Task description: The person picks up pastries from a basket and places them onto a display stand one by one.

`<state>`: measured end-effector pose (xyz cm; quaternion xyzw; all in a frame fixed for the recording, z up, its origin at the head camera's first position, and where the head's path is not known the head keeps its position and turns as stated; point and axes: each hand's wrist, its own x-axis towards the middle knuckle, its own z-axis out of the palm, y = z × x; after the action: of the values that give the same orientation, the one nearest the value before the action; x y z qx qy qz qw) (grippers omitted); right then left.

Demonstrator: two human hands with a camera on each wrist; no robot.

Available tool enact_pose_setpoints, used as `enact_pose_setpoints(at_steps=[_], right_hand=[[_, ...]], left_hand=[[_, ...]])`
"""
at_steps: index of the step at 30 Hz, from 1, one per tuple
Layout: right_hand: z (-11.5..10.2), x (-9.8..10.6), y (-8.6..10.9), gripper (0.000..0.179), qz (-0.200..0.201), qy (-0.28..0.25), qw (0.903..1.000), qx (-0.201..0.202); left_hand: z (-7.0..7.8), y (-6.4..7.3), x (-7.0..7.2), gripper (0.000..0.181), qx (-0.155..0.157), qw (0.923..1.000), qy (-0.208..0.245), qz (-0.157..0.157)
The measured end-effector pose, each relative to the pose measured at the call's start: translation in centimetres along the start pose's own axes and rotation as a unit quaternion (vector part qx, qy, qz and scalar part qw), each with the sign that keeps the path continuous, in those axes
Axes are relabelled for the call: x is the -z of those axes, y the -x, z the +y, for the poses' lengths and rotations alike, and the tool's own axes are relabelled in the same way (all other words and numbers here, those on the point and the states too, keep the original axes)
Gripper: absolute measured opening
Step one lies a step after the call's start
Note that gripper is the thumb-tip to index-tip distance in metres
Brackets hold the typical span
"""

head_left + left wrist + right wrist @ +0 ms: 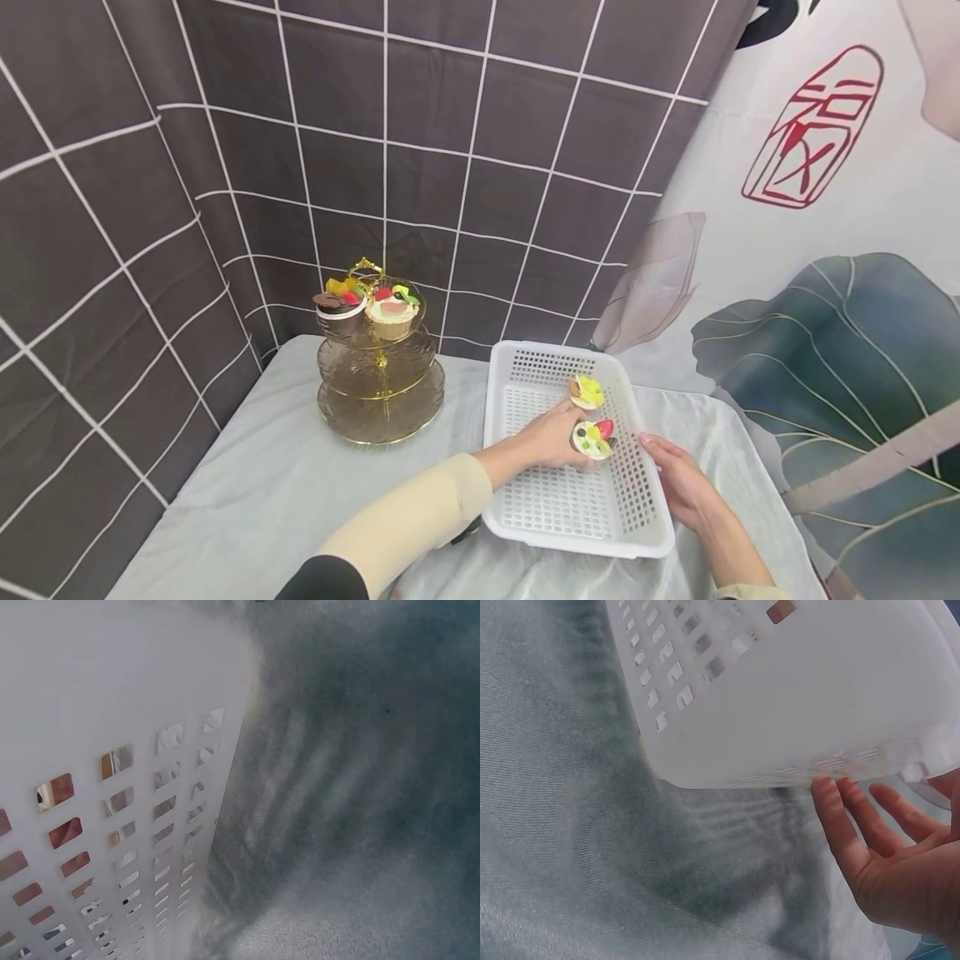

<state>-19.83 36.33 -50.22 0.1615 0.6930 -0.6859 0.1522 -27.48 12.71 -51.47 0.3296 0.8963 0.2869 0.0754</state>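
Inside a white plastic basket [577,546], my left hand [551,435] grips a fake cupcake [592,442] topped with white cream and fruit, including a red piece. A second cupcake [587,393] with yellow fruit pieces lies just beyond it in the basket. My right hand [678,479] is at the basket's right side, its fingers [840,821] extended against the outer wall. In the left wrist view the perforated basket wall [127,667] hides most of the left hand; only bits of colour show through the holes.
To the left stands a three-tier stand [382,408] of smoky plates with gold trim. Its top plate bears a brown-cased cupcake [341,310] and a cream-topped cupcake [392,315]. A grey cloth [247,483] covers the table; a dark grid-patterned curtain [427,167] hangs behind.
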Motion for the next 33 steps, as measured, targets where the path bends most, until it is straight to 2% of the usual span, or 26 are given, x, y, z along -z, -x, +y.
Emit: enact_pose_setpoints(at_steps=[11, 18, 24, 30, 33], right_hand=[[0.2, -0.1, 0.1, 0.07, 0.005, 0.001, 0.9999, 0.01], [0.0, -0.2, 0.3, 0.069, 0.01, 0.002, 0.9998, 0.019], [-0.4, -0.5, 0.5, 0.068, 0.023, 0.029, 0.9991, 0.021], [-1.0, -0.6, 0.6, 0.069, 0.05, 0.081, 0.9949, 0.035], [-1.0, -0.7, 0.7, 0.07, 0.05, 0.088, 0.9943, 0.033]], left_hand=[[0.0, 0.1, 0.0, 0.074, -0.008, 0.9999, -0.007, 0.002], [0.1, 0.2, 0.1, 0.07, -0.005, 0.9998, 0.017, 0.002], [0.2, 0.4, 0.4, 0.064, -0.007, 0.9994, 0.033, 0.002], [0.7, 0.3, 1.3, 0.064, -0.002, 0.9986, 0.053, 0.004], [0.9, 0.5, 1.9, 0.066, -0.001, 0.9983, 0.058, 0.004]])
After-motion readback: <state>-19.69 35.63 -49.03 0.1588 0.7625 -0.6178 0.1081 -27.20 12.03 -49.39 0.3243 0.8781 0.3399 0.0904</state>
